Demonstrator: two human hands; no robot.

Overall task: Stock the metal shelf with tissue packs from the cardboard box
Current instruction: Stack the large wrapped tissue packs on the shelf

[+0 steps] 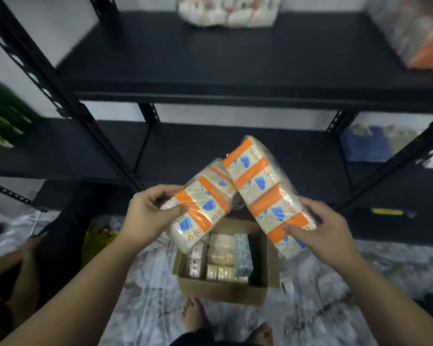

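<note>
My left hand [149,213] grips one orange-and-white tissue pack [201,204] by its left end. My right hand [318,229] grips a second, longer tissue pack [263,193] by its lower end. Both packs are held tilted above the open cardboard box [225,289] on the floor, and their upper ends touch. Several more tissue packs [220,255] lie inside the box. The black metal shelf [210,71] stands in front of me, with one wrapped tissue bundle [226,11] at the back of its upper board.
An orange-and-white bundle [420,33] sits at the right end of the upper board. Blue and grey items [375,143] lie on the lower board at right. Green things [3,116] are at left. Another person's arm [18,265] is at lower left. My bare feet [193,313] stand behind the box.
</note>
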